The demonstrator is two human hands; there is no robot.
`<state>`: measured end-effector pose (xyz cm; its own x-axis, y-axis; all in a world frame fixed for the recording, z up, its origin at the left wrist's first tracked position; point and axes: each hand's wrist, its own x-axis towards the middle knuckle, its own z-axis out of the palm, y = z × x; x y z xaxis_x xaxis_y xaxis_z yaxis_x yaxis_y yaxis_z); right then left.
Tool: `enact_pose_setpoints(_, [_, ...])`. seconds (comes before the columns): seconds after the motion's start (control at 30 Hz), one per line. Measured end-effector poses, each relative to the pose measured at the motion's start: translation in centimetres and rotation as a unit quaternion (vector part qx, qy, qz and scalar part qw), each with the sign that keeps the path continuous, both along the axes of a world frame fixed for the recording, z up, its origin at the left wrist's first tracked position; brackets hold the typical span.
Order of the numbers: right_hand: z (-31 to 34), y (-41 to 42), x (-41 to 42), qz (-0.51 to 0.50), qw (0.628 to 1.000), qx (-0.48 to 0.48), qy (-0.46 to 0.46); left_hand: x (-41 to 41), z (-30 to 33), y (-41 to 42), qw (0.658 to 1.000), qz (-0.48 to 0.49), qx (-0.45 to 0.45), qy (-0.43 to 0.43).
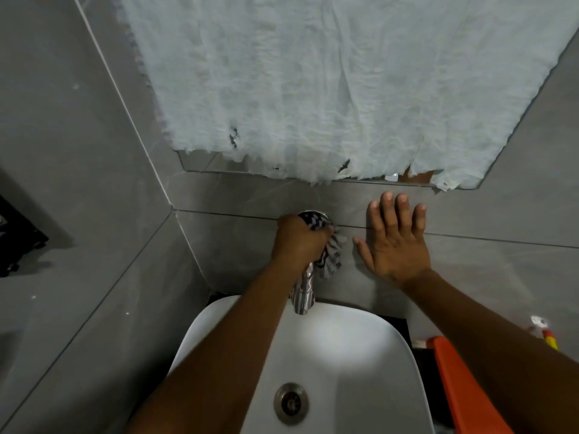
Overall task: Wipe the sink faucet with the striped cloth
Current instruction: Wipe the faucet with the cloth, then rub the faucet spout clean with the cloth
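Note:
A chrome wall-mounted faucet (303, 294) juts out of the grey tiled wall above a white sink (369, 349). My left hand (296, 241) is closed around the striped cloth (329, 252) and presses it against the faucet's base where it meets the wall. Part of the cloth hangs down to the right of the spout. My right hand (393, 242) lies flat on the wall tile just right of the faucet, fingers spread, holding nothing. My left forearm hides part of the spout.
A mirror covered with white paper (329, 89) hangs above the faucet. An orange object (460, 386) and a yellow-and-red item (550, 338) sit at the right of the sink. The sink drain (291, 402) is near the bottom. A wall corner runs at the left.

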<state>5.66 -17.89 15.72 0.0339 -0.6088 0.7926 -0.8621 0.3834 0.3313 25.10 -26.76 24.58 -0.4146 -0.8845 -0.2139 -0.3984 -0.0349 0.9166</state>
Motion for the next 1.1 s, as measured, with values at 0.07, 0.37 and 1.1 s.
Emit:
enact_pose_setpoints(0.07, [0.1,0.0,0.1,0.001,1.000,0.001,-0.002,-0.1,1.1,-1.0,0.995,-0.036,0.087,0.022])
enact_pose_setpoints(0.37, [0.9,0.9,1.1,-0.012,0.997,0.046,-0.063,6.7,-5.4,6.3,0.997,-0.010,-0.036,0.064])
enact_pose_setpoints(1.1, [-3.9,23.2,10.1,0.080,0.341,-0.126,-0.928,-3.1,-10.9,18.5,0.957,0.001,0.163,0.238])
